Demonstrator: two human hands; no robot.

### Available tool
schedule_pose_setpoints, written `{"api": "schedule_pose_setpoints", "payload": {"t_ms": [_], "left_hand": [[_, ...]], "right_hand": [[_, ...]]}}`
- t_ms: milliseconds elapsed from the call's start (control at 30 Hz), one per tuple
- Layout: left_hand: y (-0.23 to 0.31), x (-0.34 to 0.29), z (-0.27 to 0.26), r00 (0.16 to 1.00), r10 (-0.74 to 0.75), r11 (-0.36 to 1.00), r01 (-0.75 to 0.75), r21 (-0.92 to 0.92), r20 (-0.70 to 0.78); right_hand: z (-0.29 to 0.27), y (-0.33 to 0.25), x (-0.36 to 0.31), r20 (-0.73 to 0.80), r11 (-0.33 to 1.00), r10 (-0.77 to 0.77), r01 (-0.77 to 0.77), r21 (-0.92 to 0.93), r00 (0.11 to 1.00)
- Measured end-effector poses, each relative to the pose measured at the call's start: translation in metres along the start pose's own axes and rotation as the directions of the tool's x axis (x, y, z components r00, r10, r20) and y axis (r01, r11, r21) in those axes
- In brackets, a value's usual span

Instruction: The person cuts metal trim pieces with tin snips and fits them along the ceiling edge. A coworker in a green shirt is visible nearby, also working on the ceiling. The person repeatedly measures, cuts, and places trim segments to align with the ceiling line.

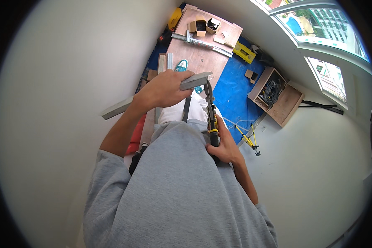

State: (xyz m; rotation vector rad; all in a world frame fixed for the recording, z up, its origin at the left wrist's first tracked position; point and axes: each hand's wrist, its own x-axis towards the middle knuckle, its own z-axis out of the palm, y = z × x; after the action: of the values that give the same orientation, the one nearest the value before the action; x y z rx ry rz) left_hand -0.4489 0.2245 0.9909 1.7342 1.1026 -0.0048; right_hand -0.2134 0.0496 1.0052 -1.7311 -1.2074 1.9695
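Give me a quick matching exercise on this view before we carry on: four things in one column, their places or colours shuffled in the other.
Things
1. Grey channel
2. Black-and-yellow hand tool
3. Cable coil
4. Left shoe

Places or colours
A. Inside the open wooden box
B. Held in the right grip
C. Teal and white
D. Held in the left grip

Right pairs: 1-D, 2-B, 3-A, 4-C
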Motion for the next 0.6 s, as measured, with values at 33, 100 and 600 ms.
{"api": "schedule_pose_setpoints", "payload": {"t_ms": [33,100,600], "left_hand": [[0.0001,0.0006,-0.0004,1.000,0.004,1.000,-0.004,0.008,-0.007],[0.0005,0.0015,-0.0011,0.999,-0.045,0.999,0.045,0.022,0.017],[0.0031,-0.0032,0.0077,0.998,-0.052,0.995,0.048,0.084,0.038]], "right_hand": [[-0.0001,0.0005,0.0008,0.001,1.000,-0.003,0.003,0.005,1.000],[-0.0005,0.0015,0.0018,0.001,1.000,-0.009,0.009,0.005,1.000],[-0.0009,-0.0017,-0.0073,0.009,0.998,0.021,-0.021,-0.061,1.000]]}}
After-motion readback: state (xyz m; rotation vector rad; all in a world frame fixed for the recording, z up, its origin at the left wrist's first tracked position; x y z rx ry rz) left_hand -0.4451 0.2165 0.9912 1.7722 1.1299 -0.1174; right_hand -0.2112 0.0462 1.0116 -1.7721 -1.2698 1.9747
